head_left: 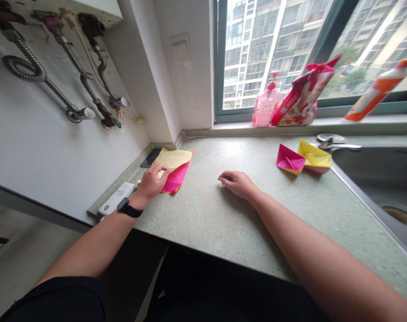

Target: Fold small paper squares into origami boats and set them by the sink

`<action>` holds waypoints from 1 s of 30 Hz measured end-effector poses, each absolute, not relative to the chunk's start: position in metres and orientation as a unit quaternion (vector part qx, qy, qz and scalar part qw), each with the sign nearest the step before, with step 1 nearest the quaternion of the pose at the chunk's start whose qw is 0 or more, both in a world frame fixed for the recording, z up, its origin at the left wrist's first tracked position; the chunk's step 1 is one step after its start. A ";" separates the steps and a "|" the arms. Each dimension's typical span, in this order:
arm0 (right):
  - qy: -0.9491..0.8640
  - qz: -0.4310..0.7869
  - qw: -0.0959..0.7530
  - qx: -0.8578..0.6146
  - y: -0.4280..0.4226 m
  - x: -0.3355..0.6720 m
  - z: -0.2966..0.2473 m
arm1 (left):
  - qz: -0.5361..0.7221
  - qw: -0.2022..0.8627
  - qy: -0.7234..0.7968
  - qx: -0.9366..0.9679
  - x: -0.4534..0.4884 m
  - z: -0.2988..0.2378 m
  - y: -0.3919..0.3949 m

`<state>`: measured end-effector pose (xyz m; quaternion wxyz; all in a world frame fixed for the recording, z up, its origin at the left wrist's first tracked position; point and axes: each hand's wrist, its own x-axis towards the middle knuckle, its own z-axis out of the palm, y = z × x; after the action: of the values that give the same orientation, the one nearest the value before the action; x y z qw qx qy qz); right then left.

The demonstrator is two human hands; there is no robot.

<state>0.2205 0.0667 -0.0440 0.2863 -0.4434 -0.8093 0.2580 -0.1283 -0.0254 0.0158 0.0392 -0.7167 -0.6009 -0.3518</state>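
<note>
My left hand (153, 182) is over a stack of coloured paper at the left of the counter. Its thumb and fingers pinch the edge of a pale yellow sheet (172, 158), which is folded back at one side. Under that sheet a bright pink sheet (177, 178) shows, with orange edges below it. My right hand (238, 183) rests on the counter to the right of the stack, fingers curled in and nothing seen in them. Two folded paper boats stand further right: a pink one (289, 159) and a yellow one (314, 156), touching each other.
A dark phone (151, 158) lies behind the paper, and a white device (116, 199) sits at the counter's left edge. A steel sink (367, 174) with a faucet (339, 145) is at right. A pink pump bottle (266, 105), red bag (304, 98) and orange-white bottle (374, 94) line the sill.
</note>
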 end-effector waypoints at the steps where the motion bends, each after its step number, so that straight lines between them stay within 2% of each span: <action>1: -0.808 0.263 0.287 -0.443 0.067 0.221 -0.044 | -0.359 0.056 -0.594 -0.718 -0.126 0.022 -0.025; 7: -0.752 0.285 0.349 -0.481 0.077 0.232 -0.043 | -0.339 0.118 -0.489 -0.795 -0.082 0.049 -0.022; 13: -0.658 0.342 0.414 -0.528 0.093 0.253 -0.038 | -0.222 0.104 -0.364 -0.898 0.003 0.034 -0.014; 18: -0.650 0.304 0.395 -0.574 0.103 0.274 -0.038 | -0.172 0.098 -0.304 -0.932 0.063 0.007 -0.011; 22: -0.649 0.255 0.383 -0.606 0.108 0.287 -0.041 | -0.159 0.045 -0.284 -0.944 0.090 -0.007 -0.010; 30: -0.665 0.169 0.330 -0.648 0.103 0.289 -0.042 | -0.144 -0.073 -0.136 -0.977 0.077 -0.018 0.005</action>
<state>0.2894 0.1033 -0.0420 0.3302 -0.6485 -0.6647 0.1691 0.0768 0.0052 -0.0175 -0.0733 -0.9775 -0.1355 -0.1441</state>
